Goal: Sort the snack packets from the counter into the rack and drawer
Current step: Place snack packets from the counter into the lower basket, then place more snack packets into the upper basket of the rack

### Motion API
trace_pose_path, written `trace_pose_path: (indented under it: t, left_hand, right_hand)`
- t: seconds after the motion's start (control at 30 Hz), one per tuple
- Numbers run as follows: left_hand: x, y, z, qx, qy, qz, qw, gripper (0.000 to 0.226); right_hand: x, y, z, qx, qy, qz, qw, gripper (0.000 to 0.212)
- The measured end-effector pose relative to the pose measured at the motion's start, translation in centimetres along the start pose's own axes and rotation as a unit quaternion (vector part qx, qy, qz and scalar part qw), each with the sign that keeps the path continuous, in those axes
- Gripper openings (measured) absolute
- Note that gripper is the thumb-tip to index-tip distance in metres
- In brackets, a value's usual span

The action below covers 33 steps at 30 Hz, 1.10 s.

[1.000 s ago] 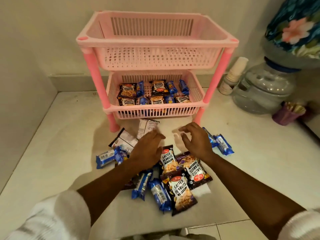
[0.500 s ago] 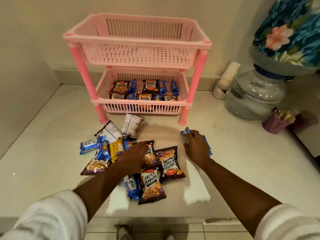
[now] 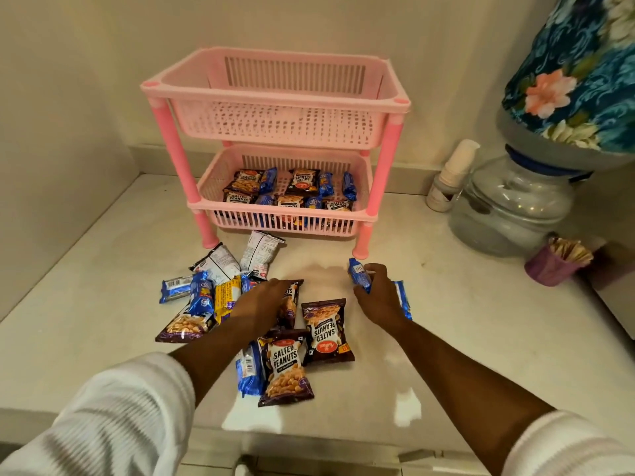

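Fingers of the right hand (image 3: 378,300) clamp a blue packet (image 3: 359,276) at frame centre; left hand (image 3: 264,300) lies flat, fingers together, on a peanut packet (image 3: 290,304).

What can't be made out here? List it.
- Head view: packet under the left hand; the hand covers its label.
- Head view: right hand grip on the blue wrapped packet; fingers hide the contact.
- Head view: drawer; none visible.
- Head view: pink plastic rack top basket floor; front wall blocks it.
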State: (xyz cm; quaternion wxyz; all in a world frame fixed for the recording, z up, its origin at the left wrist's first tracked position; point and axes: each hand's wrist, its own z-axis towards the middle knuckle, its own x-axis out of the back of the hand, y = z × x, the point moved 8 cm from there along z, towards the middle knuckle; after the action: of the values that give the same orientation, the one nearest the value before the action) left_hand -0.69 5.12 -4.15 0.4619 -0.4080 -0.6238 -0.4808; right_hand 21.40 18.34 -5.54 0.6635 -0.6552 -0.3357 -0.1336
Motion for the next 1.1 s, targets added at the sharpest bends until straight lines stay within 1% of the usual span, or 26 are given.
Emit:
trace_pose_path:
  t: [0.07, 0.1, 0.13, 0.2, 0.27, 0.3, 0.33, 0.37, 0.47, 0.6, 0.7, 0.77, 0.8, 0.87, 0.93, 1.03, 1.1]
  left_hand:
    - [0.9, 0.0, 0.1, 0.007, 0.021, -0.007, 1.000, 0.060]
    - [1.5, 0.1, 0.0, 0.010, 0.035, -0.014, 0.999, 0.055]
    - [2.2, 0.2, 0.0, 0.009, 0.048, -0.020, 0.999, 0.051]
    - [3.4, 0.6, 0.1, -0.007, 0.075, -0.031, 0.997, 0.047]
    - [4.8, 0.9, 0.1, -0.023, 0.093, -0.044, 0.994, 0.047]
    - [5.6, 1.0, 0.1, -0.026, 0.101, -0.048, 0.993, 0.050]
    - [6.3, 1.2, 0.2, -0.027, 0.108, -0.049, 0.993, 0.053]
    - [7.1, 1.2, 0.2, -0.028, 0.116, -0.047, 0.992, 0.056]
    - [10.4, 1.5, -0.4, -0.045, 0.149, -0.038, 0.987, 0.063]
    - [16.5, 1.2, -1.8, -0.079, 0.230, -0.065, 0.968, 0.058]
    - [21.6, 0.7, -2.6, -0.095, 0.291, -0.067, 0.950, 0.054]
    - [24.9, 0.2, -2.9, -0.113, 0.313, -0.062, 0.941, 0.055]
    - [26.6, -0.1, -3.0, -0.123, 0.324, -0.057, 0.936, 0.056]
    - [29.7, -1.0, -2.9, -0.133, 0.346, -0.046, 0.928, 0.056]
    - [32.7, -2.1, -2.4, -0.132, 0.360, -0.040, 0.923, 0.053]
    - [36.9, -3.5, -1.5, -0.147, 0.381, -0.028, 0.913, 0.049]
    - [39.5, -4.7, -0.5, -0.147, 0.391, -0.052, 0.907, 0.046]
  right_hand:
    - [-0.5, 0.2, -0.2, -0.062, -0.015, 0.094, 0.993, 0.048]
    - [-0.9, 0.1, -0.3, -0.099, -0.025, 0.158, 0.982, 0.045]
    - [-1.4, -0.1, -0.4, -0.136, -0.038, 0.233, 0.962, 0.040]
    - [-2.6, -1.0, -0.7, -0.184, -0.081, 0.377, 0.904, 0.031]
    - [-3.5, -2.8, -1.2, -0.190, -0.129, 0.468, 0.853, 0.030]
    - [-3.7, -3.6, -1.3, -0.180, -0.145, 0.488, 0.842, 0.032]
    - [-3.8, -4.3, -1.4, -0.165, -0.150, 0.495, 0.840, 0.035]
    - [-3.8, -5.1, -1.3, -0.146, -0.147, 0.491, 0.846, 0.039]
    - [-3.3, -7.7, -1.0, -0.090, -0.108, 0.456, 0.879, 0.045]
    - [-1.9, -12.8, -0.4, -0.011, -0.072, 0.428, 0.901, 0.042]
    - [-0.1, -17.5, -0.5, 0.056, -0.043, 0.384, 0.920, 0.032]
    - [0.9, -20.7, -0.8, 0.093, -0.038, 0.385, 0.917, 0.035]
    - [1.5, -22.4, -0.8, 0.109, -0.026, 0.382, 0.917, 0.038]
    - [3.0, -25.6, -0.9, 0.141, 0.005, 0.363, 0.921, 0.037]
    - [4.0, -28.8, -0.6, 0.162, 0.023, 0.350, 0.922, 0.035]
    - [5.4, -33.3, 0.1, 0.183, 0.049, 0.342, 0.920, 0.037]
    - [6.1, -36.4, 1.0, 0.198, 0.065, 0.343, 0.916, 0.040]
